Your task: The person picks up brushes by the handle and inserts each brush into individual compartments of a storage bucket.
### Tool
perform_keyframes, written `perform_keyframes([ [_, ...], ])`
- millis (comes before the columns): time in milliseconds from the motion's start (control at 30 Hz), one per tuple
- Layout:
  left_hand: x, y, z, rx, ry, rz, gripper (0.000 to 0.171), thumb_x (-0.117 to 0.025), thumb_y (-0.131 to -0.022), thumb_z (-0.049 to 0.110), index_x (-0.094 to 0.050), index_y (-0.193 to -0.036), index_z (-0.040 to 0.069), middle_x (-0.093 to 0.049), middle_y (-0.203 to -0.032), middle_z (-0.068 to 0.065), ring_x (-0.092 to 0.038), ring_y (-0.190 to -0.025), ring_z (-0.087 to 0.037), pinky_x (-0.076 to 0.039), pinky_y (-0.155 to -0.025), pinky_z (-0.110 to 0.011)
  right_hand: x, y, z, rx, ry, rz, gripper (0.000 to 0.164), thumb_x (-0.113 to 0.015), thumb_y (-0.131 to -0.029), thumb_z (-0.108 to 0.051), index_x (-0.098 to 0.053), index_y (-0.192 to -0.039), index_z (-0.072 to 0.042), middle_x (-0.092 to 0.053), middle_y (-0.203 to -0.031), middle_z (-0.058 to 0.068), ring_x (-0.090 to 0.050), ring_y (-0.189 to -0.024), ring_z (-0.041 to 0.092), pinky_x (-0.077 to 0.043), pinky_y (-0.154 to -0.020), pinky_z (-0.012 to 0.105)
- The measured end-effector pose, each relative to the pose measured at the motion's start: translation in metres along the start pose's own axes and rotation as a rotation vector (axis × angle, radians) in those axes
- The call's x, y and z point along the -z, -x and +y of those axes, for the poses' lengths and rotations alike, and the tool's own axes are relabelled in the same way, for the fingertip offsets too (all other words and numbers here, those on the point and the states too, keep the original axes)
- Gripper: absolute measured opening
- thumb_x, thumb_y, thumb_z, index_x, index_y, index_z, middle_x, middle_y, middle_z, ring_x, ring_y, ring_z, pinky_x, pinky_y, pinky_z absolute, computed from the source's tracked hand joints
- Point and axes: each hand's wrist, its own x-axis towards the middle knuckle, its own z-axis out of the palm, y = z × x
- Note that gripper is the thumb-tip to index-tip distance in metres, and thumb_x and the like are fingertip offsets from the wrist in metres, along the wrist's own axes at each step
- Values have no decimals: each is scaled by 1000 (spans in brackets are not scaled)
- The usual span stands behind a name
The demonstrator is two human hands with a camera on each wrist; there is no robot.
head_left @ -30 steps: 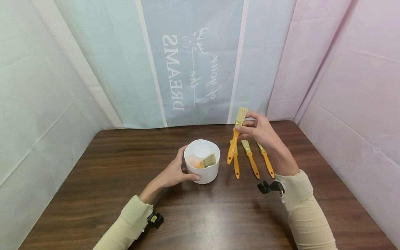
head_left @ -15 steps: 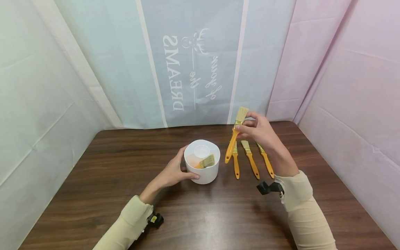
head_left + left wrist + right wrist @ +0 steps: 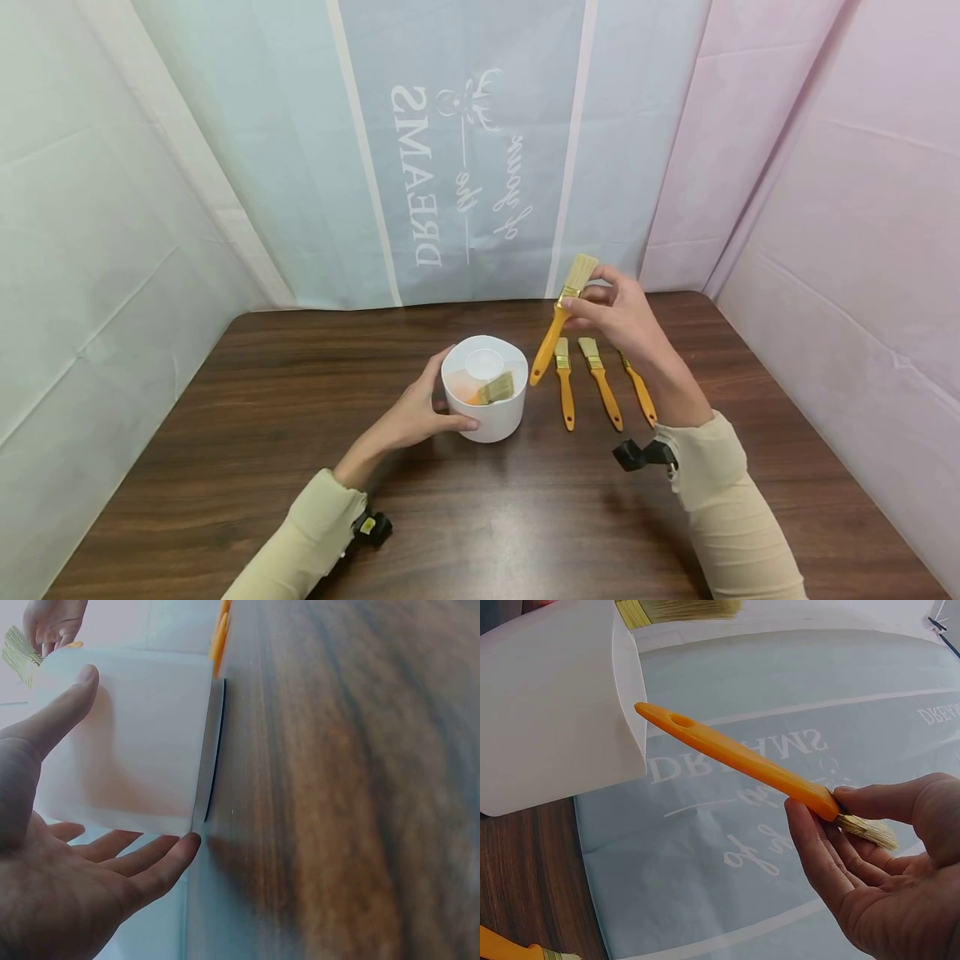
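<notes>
My left hand (image 3: 411, 414) holds a white plastic container (image 3: 491, 423) that stands on the table, thumb at its front and fingers round its left side. Inside it leans a paintbrush (image 3: 497, 388), bristles up at the rim. My right hand (image 3: 618, 317) pinches a second paintbrush (image 3: 551, 340) near its metal collar, with the pale bristles up and the yellow handle slanting down to the left. The handle's holed end is just right of the container, as the right wrist view also shows the handle (image 3: 735, 756) near the rim.
On the table, right of the container, lie three more paintbrushes: a left one (image 3: 566, 392), a middle one (image 3: 603, 387) and a right one (image 3: 641, 396) partly hidden by my right wrist. A printed grey-blue cloth (image 3: 480, 167) hangs behind the table (image 3: 300, 375).
My right hand has tilted the held paintbrush, so the handle's end has swung left and slightly up toward the container. The left hand and container have barely moved.
</notes>
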Motion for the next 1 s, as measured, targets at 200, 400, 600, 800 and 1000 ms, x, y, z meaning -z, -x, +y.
perform_keyframes([
  [200, 1, -1, -1, 16, -16, -1, 114, -92, -80, 22, -15, -164, 19, -36, -161, -12, -44, -144, -34, -56, -104, -53, -7, 0, 1, 36, -57, 22, 29, -72, -95, -4, -55, -119, -7, -76, -90, -1, -75, -80, 14, -66, -76, 35],
  [400, 1, -2, -2, 23, 1, -9, 108, -91, -80, 22, -19, -160, 15, -40, -156, -12, -46, -141, -32, -55, -105, -50, -13, -1, 4, 58, -32, 42, 31, -72, -96, -6, -55, -122, -8, -76, -91, -2, -76, -82, 14, -66, -74, 35],
  [600, 0, -1, -2, 22, 5, -3, 109, -92, -79, 22, -20, -160, 12, -39, -156, -14, -47, -140, -33, -56, -105, -50, -17, -1, 6, 65, 30, 56, 36, -72, -97, -9, -53, -128, -5, -76, -92, -4, -77, -82, 14, -66, -75, 35],
  [800, -2, -1, -2, 35, 13, 8, 111, -94, -77, 23, -20, -159, 12, -40, -156, -13, -48, -139, -32, -55, -106, -48, -19, -2, 8, 73, 30, 57, 40, -71, -96, -5, -52, -131, -1, -76, -93, -4, -77, -85, 12, -66, -77, 38],
  [1000, -3, -2, -3, 35, 5, 20, 114, -96, -74, 23, -21, -159, 14, -40, -157, -11, -48, -139, -30, -56, -105, -46, -20, -3, 10, 78, 30, 49, 43, -70, -96, -1, -50, -133, 4, -76, -95, 1, -76, -85, 13, -66, -78, 39],
])
